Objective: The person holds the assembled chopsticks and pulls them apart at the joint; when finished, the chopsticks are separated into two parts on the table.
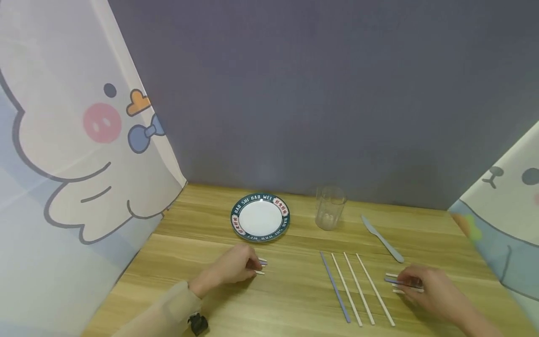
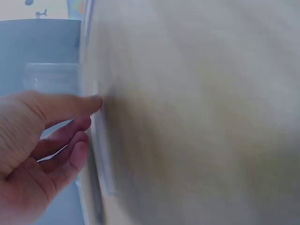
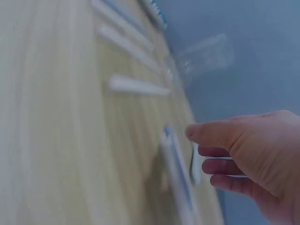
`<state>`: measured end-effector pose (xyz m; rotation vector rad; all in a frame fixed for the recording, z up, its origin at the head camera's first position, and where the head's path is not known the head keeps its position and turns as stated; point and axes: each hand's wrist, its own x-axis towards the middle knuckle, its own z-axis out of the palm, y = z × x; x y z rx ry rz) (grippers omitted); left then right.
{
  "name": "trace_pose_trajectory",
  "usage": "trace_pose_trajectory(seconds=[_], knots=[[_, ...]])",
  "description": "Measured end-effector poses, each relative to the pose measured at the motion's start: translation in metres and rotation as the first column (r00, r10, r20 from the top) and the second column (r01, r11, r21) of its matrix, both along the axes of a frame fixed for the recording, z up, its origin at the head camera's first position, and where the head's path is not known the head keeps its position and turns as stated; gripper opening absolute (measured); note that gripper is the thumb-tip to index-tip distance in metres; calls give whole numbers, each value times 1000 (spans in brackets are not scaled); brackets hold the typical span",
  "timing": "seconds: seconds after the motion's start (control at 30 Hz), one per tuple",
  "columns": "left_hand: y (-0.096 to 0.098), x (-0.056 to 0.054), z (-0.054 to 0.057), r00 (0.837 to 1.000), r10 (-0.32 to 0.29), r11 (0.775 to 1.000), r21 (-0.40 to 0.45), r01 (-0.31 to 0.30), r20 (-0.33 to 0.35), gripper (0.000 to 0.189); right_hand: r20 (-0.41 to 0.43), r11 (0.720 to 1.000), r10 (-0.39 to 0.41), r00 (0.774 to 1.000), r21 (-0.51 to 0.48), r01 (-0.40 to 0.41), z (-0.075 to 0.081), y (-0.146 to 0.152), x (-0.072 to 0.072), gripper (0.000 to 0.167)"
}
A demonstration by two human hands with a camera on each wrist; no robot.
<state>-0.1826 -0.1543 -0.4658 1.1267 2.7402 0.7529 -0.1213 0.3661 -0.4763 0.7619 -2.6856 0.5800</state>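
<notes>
In the head view, my left hand (image 1: 236, 264) is low over the table left of centre. The ends of short white and purple sticks (image 1: 264, 263) show past its fingertips; their other ends are hidden beneath it. In the left wrist view the thumb tip overlaps a blurred stick (image 2: 104, 159), with the fingers loosely bent. At the right, my right hand (image 1: 435, 290) is over several short sticks (image 1: 393, 282), one purple and the others white. In the right wrist view these sticks (image 3: 177, 173) lie beside the thumb, with space between thumb and fingers.
Several longer sticks (image 1: 354, 289), purple and white, lie side by side between the hands. Farther back are a plate with a dark green rim (image 1: 236, 220), a clear glass (image 1: 330, 208) and a pale knife (image 1: 382, 238). A grey wall (image 1: 294, 103) stands behind.
</notes>
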Motion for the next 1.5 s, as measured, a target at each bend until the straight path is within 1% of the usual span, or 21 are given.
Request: trace_pose_trajectory(seconds=[0.1,0.2,0.27,0.33,0.43,0.5,0.57,0.67,0.77,0.87,0.97,1.1,1.2,1.3,1.43,1.5], knots=[[11,-4,10,1000,-12,1000,-24,12,9,11,-57,999,-24,998,-34,22,11,-19,-1,30],[28,-5,20,999,-49,998,-40,49,11,11,-134,997,-7,991,-77,-3,20,-46,-3,31],[43,-5,26,998,-66,997,-50,66,2,14,-118,995,-6,993,-97,-6,25,-65,-2,28],[60,-5,31,996,-86,994,-70,85,-17,16,-77,993,0,997,-116,-9,29,-82,0,24],[89,-8,35,993,-107,989,-105,103,-41,18,30,991,3,1000,-131,1,32,-104,2,18],[106,-12,37,988,-135,984,-129,125,-70,20,102,990,8,995,-137,7,32,-115,2,15],[120,-17,37,983,-158,981,-132,145,-93,22,163,991,2,987,-134,20,32,-124,1,13],[135,-24,37,975,-181,977,-136,163,-130,23,219,992,-11,976,-123,39,31,-133,-2,11],[146,-28,34,969,-197,973,-152,174,-151,23,259,994,-29,965,-97,56,29,-138,-3,12],[154,-28,28,965,-216,965,-181,188,-151,24,302,996,-18,953,-76,42,25,-141,-1,11],[162,-28,20,957,-248,954,-207,216,-148,25,331,997,3,944,-72,22,20,-143,2,14],[171,-27,11,940,-297,936,-247,251,-170,23,368,998,3,930,-66,23,14,-144,4,21],[174,-25,7,932,-317,921,-293,258,-177,20,401,998,-12,916,-58,39,10,-145,5,26],[176,-22,3,935,-312,912,-330,244,-170,15,432,997,3,902,-72,31,7,-146,5,27],[176,-20,-1,943,-282,916,-341,211,-175,6,452,994,60,890,-113,-9,2,-146,3,26],[177,-21,-2,943,-277,917,-343,203,-182,4,449,991,84,890,-128,-29,0,-146,0,25]])
